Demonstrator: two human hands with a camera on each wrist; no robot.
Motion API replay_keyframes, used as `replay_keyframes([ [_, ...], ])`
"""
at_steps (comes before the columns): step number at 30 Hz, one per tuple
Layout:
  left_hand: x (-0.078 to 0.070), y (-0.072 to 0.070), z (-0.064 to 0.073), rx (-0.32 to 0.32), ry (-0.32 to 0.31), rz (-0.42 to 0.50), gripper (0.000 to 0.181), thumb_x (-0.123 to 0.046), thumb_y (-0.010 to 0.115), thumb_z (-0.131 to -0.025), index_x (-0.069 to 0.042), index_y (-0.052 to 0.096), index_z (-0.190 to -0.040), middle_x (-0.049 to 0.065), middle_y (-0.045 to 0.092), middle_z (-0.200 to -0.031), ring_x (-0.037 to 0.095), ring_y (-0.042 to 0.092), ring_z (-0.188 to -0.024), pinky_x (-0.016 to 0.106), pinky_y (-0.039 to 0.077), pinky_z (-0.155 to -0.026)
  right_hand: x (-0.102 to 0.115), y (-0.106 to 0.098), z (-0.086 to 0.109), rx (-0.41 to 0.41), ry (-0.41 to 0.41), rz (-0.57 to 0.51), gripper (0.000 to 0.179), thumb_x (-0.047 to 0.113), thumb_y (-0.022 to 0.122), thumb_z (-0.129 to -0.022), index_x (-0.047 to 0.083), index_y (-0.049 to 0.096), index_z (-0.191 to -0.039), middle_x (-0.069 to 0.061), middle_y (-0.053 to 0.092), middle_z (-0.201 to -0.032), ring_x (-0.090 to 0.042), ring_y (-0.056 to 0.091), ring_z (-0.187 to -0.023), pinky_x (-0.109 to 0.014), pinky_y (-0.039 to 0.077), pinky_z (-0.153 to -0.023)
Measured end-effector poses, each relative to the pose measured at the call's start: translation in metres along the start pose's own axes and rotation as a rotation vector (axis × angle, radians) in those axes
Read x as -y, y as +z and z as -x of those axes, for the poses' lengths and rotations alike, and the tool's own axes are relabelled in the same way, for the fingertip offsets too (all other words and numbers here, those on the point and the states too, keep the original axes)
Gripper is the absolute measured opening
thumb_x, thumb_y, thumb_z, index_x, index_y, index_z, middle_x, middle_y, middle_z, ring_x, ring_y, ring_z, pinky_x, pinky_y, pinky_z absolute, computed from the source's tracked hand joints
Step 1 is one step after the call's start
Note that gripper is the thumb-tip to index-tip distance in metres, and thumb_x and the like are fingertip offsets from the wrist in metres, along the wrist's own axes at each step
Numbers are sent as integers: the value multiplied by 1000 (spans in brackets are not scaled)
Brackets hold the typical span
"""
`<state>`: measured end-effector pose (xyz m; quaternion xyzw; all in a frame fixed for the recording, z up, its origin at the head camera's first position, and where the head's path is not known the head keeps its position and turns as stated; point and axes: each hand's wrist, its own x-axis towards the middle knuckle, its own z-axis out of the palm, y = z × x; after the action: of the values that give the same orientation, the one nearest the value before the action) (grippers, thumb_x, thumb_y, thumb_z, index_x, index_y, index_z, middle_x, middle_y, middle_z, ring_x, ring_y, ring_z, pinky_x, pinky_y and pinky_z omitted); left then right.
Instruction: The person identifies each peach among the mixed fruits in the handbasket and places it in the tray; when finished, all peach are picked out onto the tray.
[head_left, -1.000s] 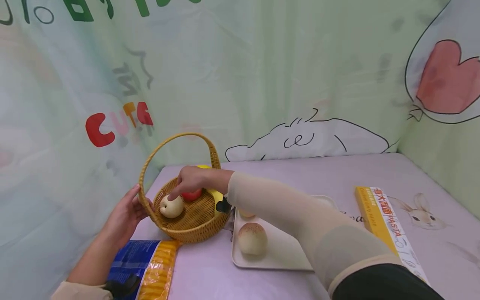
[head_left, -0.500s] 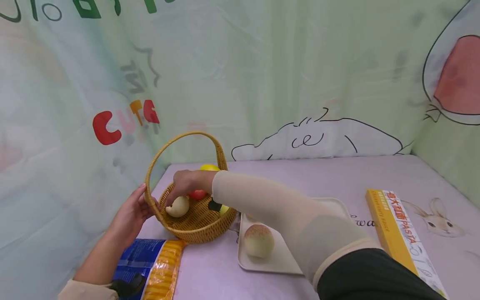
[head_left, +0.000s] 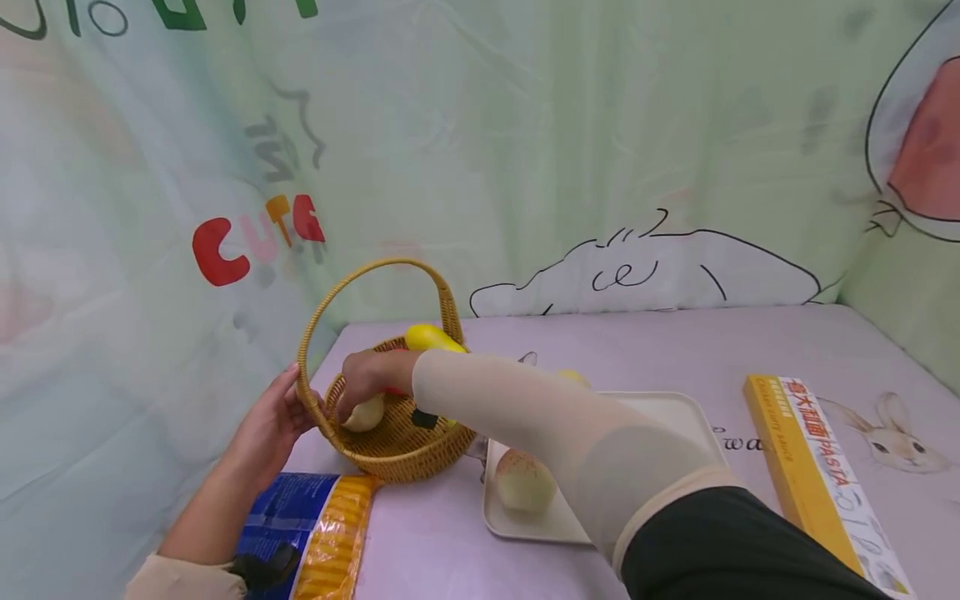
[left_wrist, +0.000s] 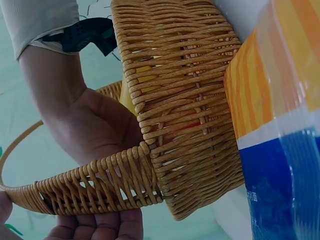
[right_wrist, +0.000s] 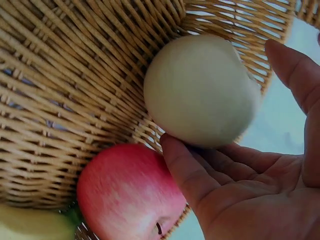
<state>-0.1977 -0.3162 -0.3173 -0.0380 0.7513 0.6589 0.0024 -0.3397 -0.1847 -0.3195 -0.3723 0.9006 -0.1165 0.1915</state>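
Observation:
A wicker basket (head_left: 408, 462) with a tall arched handle (head_left: 375, 265) stands on the table. My left hand (head_left: 266, 425) grips the lower handle at its left side; the fingers also show there in the left wrist view. Inside the basket, my right hand (right_wrist: 250, 185) is at a pale round fruit (right_wrist: 200, 90). Its extended fingers touch the fruit from beneath, while the thumb stands apart from it. A red apple (right_wrist: 130, 192) lies beside these fingers. The yellow banana (right_wrist: 32, 224) is partly in view, and a yellow fruit (head_left: 431, 337) shows at the basket's back rim.
A pale tray (head_left: 663, 406) with a blushed peach-like fruit (head_left: 525, 482) lies partly under my right sleeve. A yellow thing (head_left: 573, 377) peeks out behind the sleeve. The yellow-and-white pasta box (head_left: 817, 483) is at right. A blue-and-orange packet (head_left: 315, 525) lies in front of the basket.
My right hand has moved from above the pale fruit down around its left side. The left hand keeps its grip on the handle. The head view has shifted slightly.

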Motion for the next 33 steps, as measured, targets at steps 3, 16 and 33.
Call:
replay_keyframes([
  [3,0,1,-1,-5,6,-1,52,-59,35,-108,-20,64,-88,-4,66,-84,19,64,-96,28,47,-96,0,5,0,-11,-18,54,45,44,81,-87,11,64,-114,2,61,-97,-12,59,-88,-21,49,-75],
  [16,1,2,0,-6,5,-29,56,-62,33,-108,-19,65,-89,-3,66,-85,21,64,-98,28,45,-98,-5,6,12,-54,-67,19,37,45,75,-92,11,65,-104,2,61,-91,-12,58,-82,-21,47,-68],
  [33,-1,0,-1,29,16,-30,57,-62,33,-108,-20,66,-88,-5,66,-85,19,64,-98,26,47,-95,-22,-7,51,-183,-151,-176,30,45,77,-90,15,74,-91,5,68,-78,-10,59,-71,-20,47,-64],
])
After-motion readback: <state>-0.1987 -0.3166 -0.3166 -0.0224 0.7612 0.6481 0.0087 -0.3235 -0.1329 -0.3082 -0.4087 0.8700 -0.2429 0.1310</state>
